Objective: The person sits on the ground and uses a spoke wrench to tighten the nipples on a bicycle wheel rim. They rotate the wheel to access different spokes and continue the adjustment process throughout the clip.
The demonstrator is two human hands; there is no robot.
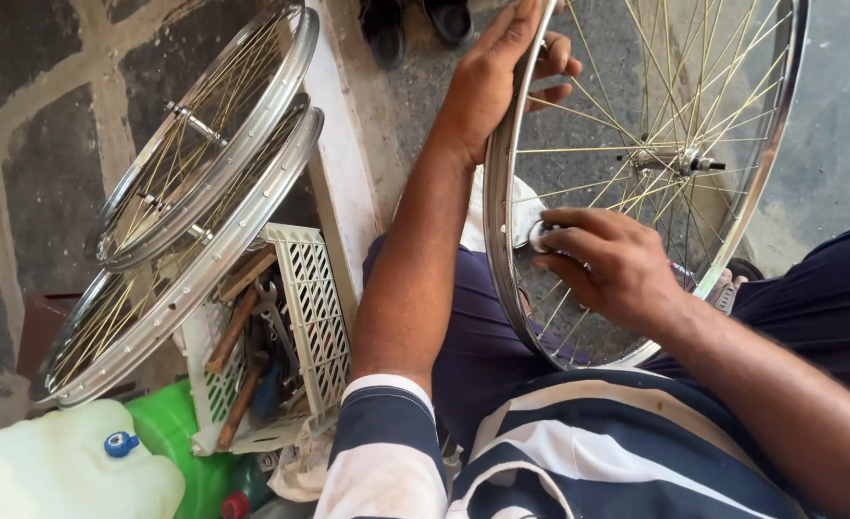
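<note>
Right now your left hand (502, 82) grips the upper edge of the shiny spoked metal bicycle wheel (636, 183) standing on your lap, while your right hand (607, 264) pinches a small silver tool (538, 236) against its rim, just below your left hand.

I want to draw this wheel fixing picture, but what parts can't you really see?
Head view only:
- The small metal tool in the right hand: fingers cover most of it.
- The held wheel: its top is cut off by the picture's upper edge.
- The tools in the white crate: two leaning wheels hide part of them.
- The left hand: its fingertips curl behind the rim.
- The dark shoes: cut off at the top.
</note>
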